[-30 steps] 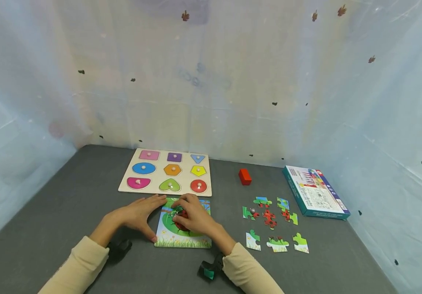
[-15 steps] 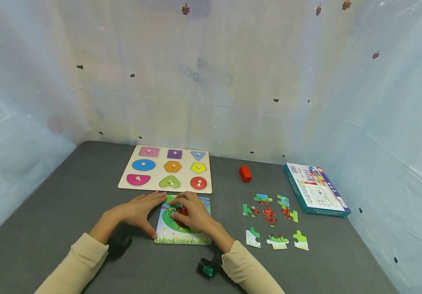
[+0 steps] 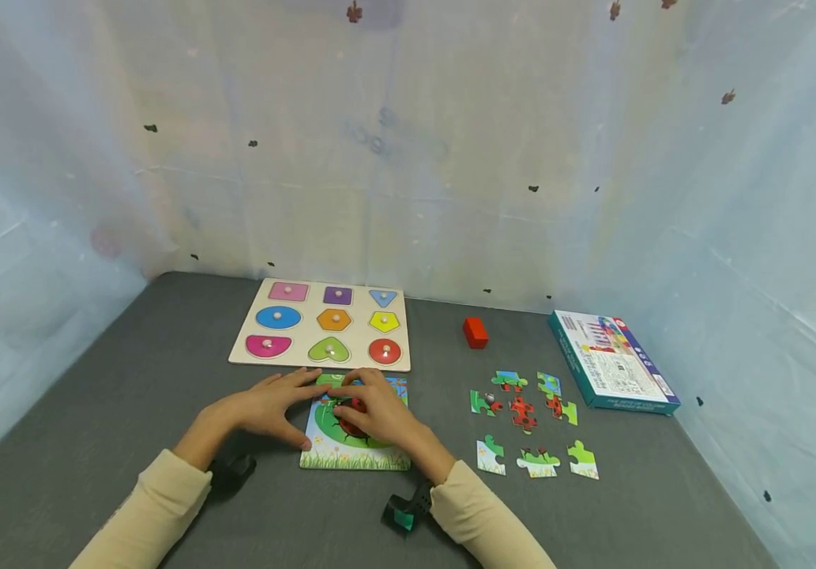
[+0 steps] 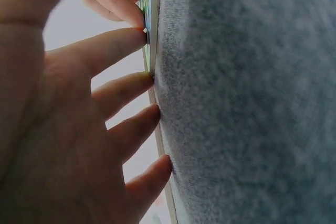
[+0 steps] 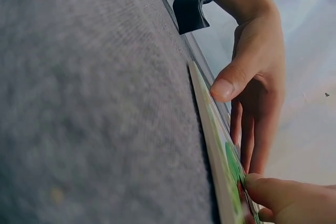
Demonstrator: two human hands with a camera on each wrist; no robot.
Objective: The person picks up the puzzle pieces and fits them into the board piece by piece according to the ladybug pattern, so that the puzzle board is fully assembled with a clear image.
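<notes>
A square ladybug puzzle board (image 3: 329, 452) lies flat at the near middle of the table. My left hand (image 3: 265, 411) spreads along its left side, thumb at the lower left edge and index finger at the upper left corner. Over the upper middle of the board, my right hand (image 3: 386, 411) has bent fingers, thumb and index close together on a green puzzle piece (image 3: 329, 379) at the upper left, mostly hidden by the fingers. In the right wrist view the left thumb (image 5: 223, 88) rests by the board's edge.
Several loose ladybug jigsaw pieces (image 3: 523, 412) lie to the right. Behind the board sits a wooden shape puzzle (image 3: 301, 322) with knobs. A red block (image 3: 475, 333) and a teal-edged box (image 3: 614, 359) stand farther back right. A plastic sheet (image 3: 408, 182) hangs behind the table.
The left index finger has come slightly right, over the board's top left corner. The right hand stays on the board with small finger shifts. The loose pieces have not moved.
</notes>
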